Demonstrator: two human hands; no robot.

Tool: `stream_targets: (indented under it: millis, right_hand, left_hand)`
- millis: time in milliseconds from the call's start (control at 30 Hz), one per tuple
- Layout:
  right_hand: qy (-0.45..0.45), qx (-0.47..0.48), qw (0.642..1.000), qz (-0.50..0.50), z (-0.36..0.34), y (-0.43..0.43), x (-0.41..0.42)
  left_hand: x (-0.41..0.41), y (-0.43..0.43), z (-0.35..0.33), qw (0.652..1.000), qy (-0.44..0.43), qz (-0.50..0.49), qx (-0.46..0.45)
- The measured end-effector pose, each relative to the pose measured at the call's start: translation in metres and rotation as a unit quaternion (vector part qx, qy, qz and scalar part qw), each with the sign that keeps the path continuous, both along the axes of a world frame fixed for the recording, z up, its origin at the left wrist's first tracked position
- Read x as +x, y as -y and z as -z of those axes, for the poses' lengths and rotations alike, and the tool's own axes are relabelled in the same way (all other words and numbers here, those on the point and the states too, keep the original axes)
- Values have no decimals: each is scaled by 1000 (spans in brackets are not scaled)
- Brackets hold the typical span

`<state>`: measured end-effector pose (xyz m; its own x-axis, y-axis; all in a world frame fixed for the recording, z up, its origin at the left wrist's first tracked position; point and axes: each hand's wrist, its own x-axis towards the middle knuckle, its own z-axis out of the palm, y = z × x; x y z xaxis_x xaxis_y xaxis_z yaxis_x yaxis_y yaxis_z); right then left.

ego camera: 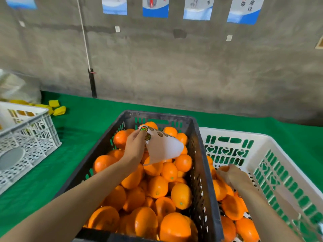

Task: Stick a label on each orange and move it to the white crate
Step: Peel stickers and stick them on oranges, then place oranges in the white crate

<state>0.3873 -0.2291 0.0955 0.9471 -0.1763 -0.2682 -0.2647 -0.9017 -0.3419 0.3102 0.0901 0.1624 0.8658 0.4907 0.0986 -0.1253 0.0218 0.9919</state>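
Counter (78,133) in green cloth carried a black crate (201,172) heaped with oranges (157,187) and, touching its right side, the part-filled white crate (244,133). Inside that, the right hand (232,175) had its grip curled round an orange (223,168), best set low among the others, not dropped. The left hand (135,145) pinched the label sheet (166,149) above the black crate, well placed for peeling the next label.

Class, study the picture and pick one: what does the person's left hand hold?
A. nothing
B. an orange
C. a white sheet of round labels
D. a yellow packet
C: the left hand pinches the white label sheet, which has round stickers on it, above the black crate of oranges.
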Motion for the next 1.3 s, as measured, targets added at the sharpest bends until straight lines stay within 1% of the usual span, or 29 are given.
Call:
stream_targets:
  millis: [67,100,133,167,233,300,333,367,433,500,533,667,767,867,933,1000,1133,1167,1233,1300]
  right_hand:
    - [31,11,999,-10,-8,-3,4]
    - [80,6,997,-13,-15,-5,4]
    - [155,5,988,-14,-23,-9,3]
    - [241,30,970,-18,-32,-13,1]
    - [384,117,914,-64,-53,-32,-8]
    - [448,181,865,-134,-69,-57,-27]
    - [454,210,849,-169,-75,-71,-37]
    - [440,238,841,-205,-79,-85,-45]
    - [370,272,842,-281,-88,-113,-52]
    - [320,267,851,-320,-95,-141,-50]
    - [320,271,850,-317,-96,-151,-49]
    - [385,263,833,-298,-82,-165,-48]
    - [368,285,834,-297,-71,-156,-47]
    - [357,276,835,-314,-66,-144,-46]
    - [373,246,838,-312,-68,-140,-47]
    - [406,208,839,-299,-71,-140,-48]
    - [487,134,806,-307,-71,-141,-50]
    - [495,131,801,-311,-70,-141,-50]
    - [492,148,802,-304,-71,-140,-50]
    - [499,161,802,-287,-73,-139,-52]
  left_hand:
    - [-1,2,-3,1000,-2,27,7]
    - [-4,2,-5,999,-8,39,11]
    - [-6,3,-7,999,-12,49,12]
    - [-8,3,-8,998,-14,60,11]
    - [-7,3,-9,997,-9,81,1]
    - [-8,5,-10,994,-17,106,-18]
    - [-8,7,-10,992,-27,120,-28]
    - [-9,9,-11,990,-39,129,-35]
    - [-8,11,-9,987,-37,145,-59]
    - [-8,10,-8,981,-11,175,-89]
    - [-8,8,-7,979,0,182,-94]
    - [-3,2,2,971,5,215,-104]
    - [2,6,-1,963,-25,254,-90]
    - [6,9,-7,957,-50,270,-95]
    - [6,8,-9,959,-56,267,-80]
    - [5,5,-10,965,-45,257,-37]
    - [2,1,-11,974,-10,224,7]
    - [2,1,-12,976,-7,215,20]
    - [3,2,-12,979,-5,198,49]
    - [3,3,-12,980,-7,194,42]
